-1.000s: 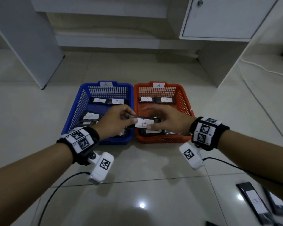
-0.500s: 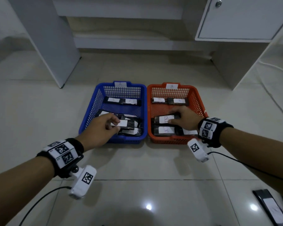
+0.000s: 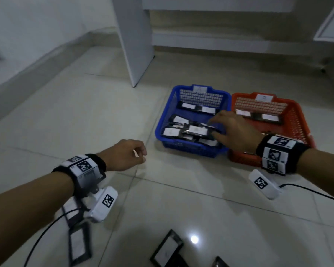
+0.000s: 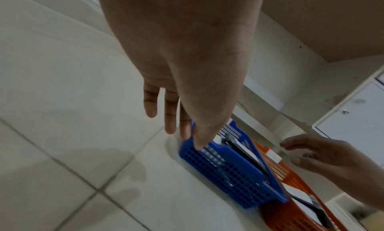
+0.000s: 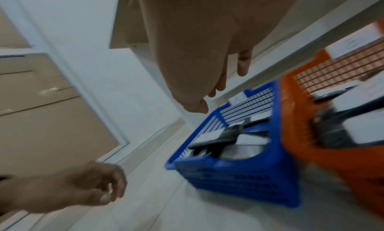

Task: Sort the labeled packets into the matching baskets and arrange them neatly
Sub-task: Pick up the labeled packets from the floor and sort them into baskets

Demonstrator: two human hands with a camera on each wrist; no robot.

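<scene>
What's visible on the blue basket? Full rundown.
The blue basket is a rectangular plastic tray with lattice walls and a solid rim, with a white label tab on its far wall, the letter blurred. It sits flat on the tiled floor, side by side with the orange basket. Inside lie black packets with white labels, the near ones overlapping. The right hand hovers open over its right side; contact unclear.
</scene>
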